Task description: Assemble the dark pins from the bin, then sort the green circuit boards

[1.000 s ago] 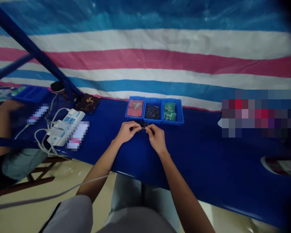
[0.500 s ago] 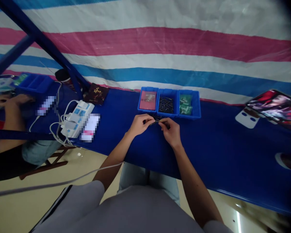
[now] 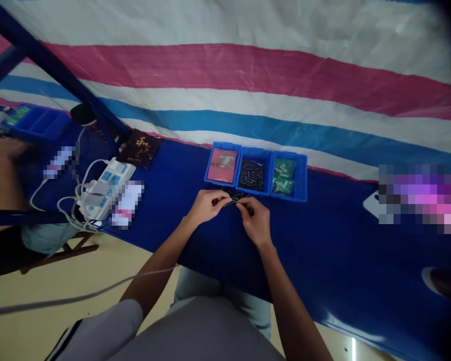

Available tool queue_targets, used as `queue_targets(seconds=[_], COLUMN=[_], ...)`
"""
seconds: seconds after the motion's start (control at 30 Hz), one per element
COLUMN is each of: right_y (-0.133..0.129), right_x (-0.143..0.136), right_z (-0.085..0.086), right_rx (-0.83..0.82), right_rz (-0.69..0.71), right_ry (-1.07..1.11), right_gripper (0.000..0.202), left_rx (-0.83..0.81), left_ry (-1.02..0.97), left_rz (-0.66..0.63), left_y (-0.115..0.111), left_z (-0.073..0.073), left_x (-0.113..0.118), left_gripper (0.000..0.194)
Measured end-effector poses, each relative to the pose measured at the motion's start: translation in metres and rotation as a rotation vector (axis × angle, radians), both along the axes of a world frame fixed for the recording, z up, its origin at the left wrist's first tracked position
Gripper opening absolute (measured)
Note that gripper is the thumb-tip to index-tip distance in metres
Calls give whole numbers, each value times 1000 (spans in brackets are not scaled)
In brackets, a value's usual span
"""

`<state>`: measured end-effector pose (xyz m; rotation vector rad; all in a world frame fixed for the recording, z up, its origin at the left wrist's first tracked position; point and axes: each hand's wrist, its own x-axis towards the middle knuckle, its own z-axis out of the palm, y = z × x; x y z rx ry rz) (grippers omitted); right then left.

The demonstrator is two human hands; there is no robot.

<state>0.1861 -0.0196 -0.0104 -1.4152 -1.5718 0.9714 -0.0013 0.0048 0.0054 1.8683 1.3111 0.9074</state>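
Both hands are pinched close together over a small pile of thin black pieces [image 3: 234,194] on the blue table [image 3: 315,240]. My left hand [image 3: 207,204] has thumb and fingertips pressed together at the pile's left. Facing it from the right, my right hand [image 3: 254,216] pinches too. What either holds is too small to make out. Just behind the pile stand three joined blue bins: the left bin [image 3: 222,164] has a pink sheet and small clear bags, the middle bin [image 3: 251,173] many thin black pieces, the right bin [image 3: 285,175] green and clear packets.
A white power strip [image 3: 107,185] with cables, a phone [image 3: 128,204] and a dark brown packet [image 3: 140,148] lie to the left. Another person's arm [image 3: 5,170] and blue tray [image 3: 41,122] are farther left. A blurred screen [image 3: 428,195] is at the right.
The whole view has shifted, so the table, bins and hands appear slightly lower and farther left. Both hands keep their pinched pose over the pile.
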Motion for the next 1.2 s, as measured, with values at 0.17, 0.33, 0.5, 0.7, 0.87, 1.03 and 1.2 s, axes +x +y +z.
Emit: queue_targets(seconds=[0.17, 0.33, 0.5, 0.7, 0.87, 1.03, 1.2], right_y=[-1, -5, -4, -4, -2, -2, -8], right_x=[1, 2, 1, -1, -3, -7, -7], right_z=[1, -2, 0, 4, 6, 5, 2], right_rx=[21, 36, 67, 97, 162, 160, 234], right_rz=[-8, -7, -40, -12, 39, 44, 25], right_ry=[-25, -41, -29, -25, -38, -94, -60], right_gripper=[15, 17, 17, 18, 19, 21, 22], left_rx=[-26, -11, -16, -2, 62, 65, 41], left_ry=[19, 26, 30, 30, -26, -51, -8], left_rz=[46, 124, 106, 13, 28, 32, -73], left_y=[-1, -3, -3, -5, -6, -4, -5], left_z=[1, 0, -2, -1, 0, 2, 1], left_x=[3, 6, 7, 2, 2, 0, -3], left_gripper=[27, 26, 25, 25, 28, 29, 25])
